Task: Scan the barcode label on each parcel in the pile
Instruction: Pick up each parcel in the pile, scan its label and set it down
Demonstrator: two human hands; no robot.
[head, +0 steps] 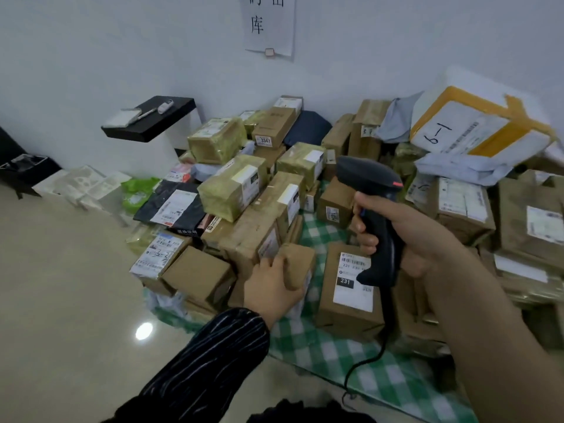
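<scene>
A pile of taped cardboard parcels point(244, 193) with white barcode labels lies on a green checked cloth point(393, 380) on the floor. My right hand point(406, 233) grips a black corded barcode scanner point(369, 209) by its handle, the head aimed away over the pile. My left hand point(271, 285) holds a small brown box point(297, 264) at the front of the pile; no label shows on its visible faces. Just right of it lies a brown parcel point(348, 300) whose label reads 231.
A white foam box with yellow tape point(479, 129) tops the stack at the right. A black shelf point(149, 117) with a pen and small items juts from the white wall at left. Glossy beige floor point(61, 300) spreads to the left. A paper sign point(268, 22) hangs above.
</scene>
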